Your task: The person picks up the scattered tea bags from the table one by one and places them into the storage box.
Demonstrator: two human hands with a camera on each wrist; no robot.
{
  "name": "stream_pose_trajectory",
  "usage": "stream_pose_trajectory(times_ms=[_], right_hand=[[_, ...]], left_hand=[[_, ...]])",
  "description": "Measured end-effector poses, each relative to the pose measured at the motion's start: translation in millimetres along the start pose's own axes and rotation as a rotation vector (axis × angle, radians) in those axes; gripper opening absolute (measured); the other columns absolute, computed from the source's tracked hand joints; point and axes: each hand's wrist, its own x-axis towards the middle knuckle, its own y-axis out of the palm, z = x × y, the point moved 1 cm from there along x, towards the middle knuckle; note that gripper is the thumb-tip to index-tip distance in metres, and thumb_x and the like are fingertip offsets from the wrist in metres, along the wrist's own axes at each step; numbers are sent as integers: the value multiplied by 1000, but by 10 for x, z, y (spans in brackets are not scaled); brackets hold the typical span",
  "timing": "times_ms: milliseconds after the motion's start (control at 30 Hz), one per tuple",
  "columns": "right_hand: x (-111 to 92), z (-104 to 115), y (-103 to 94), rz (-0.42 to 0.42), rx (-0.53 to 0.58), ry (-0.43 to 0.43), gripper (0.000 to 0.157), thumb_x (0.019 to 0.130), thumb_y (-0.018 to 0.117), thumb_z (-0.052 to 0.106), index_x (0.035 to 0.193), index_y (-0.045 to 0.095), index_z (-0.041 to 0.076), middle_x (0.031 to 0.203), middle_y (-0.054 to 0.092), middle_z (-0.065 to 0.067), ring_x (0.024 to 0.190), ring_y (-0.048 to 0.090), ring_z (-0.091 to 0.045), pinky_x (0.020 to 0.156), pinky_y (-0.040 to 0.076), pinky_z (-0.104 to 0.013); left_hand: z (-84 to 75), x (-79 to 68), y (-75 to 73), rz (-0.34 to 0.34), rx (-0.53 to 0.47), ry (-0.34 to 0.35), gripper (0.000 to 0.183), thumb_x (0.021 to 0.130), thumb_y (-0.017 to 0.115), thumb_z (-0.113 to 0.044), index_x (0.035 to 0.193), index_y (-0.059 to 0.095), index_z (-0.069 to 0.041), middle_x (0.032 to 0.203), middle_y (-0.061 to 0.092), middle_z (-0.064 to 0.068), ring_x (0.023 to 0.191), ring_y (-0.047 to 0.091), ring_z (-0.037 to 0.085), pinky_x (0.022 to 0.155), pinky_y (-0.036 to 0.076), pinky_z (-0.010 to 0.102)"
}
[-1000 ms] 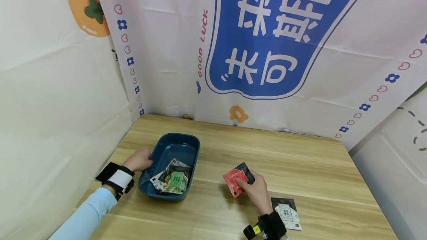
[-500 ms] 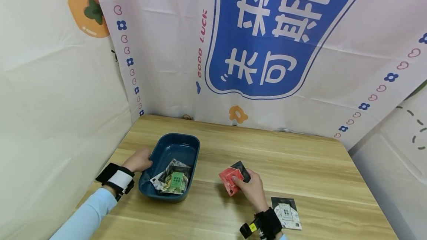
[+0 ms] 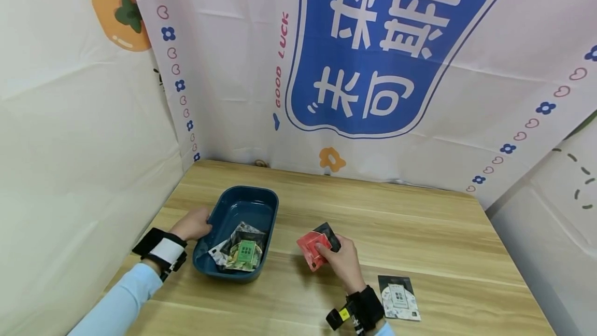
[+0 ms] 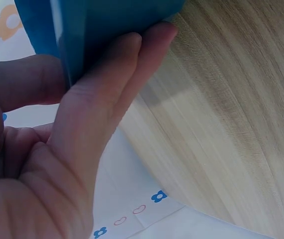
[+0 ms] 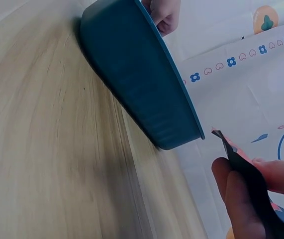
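Note:
My left hand (image 3: 193,224) pinches the left rim of a dark teal plastic tub (image 3: 272,222); in the left wrist view the thumb and fingers (image 4: 89,99) lie on either side of its wall. Inside the tub's near half lie several flat packets, the top one a sachet with a green label (image 3: 246,251). To the right of the tub, above the table, my right hand (image 3: 346,263) pinches a red and black sachet (image 3: 308,245), thumb on its printed face. The right wrist view shows that sachet (image 5: 248,177) edge-on, apart from the tub.
A black and white sachet (image 3: 399,297) lies flat on the wooden table (image 3: 448,242), right of my right wrist. White printed cloth (image 3: 233,66) hangs behind the table, and plain cloth (image 3: 84,170) stands along its left side.
My right hand has moved left with the red and black sachet, closer to the tub. The left hand still grips the rim, and the tub has stayed in place.

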Motion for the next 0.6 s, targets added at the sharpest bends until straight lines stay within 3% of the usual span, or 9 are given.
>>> stream_pose_trajectory(times_ms=[600], right_hand=[[91,131,211,44,-22,-16,26,87,75,17,99,67,-5,82,66,-4,68,55,-8,59,49,-22]], left_hand=[[-25,-8,-18,11,8,-7,37,85,54,3,59,34,-15,55,32,-5,48,36,10,50,31,24]])
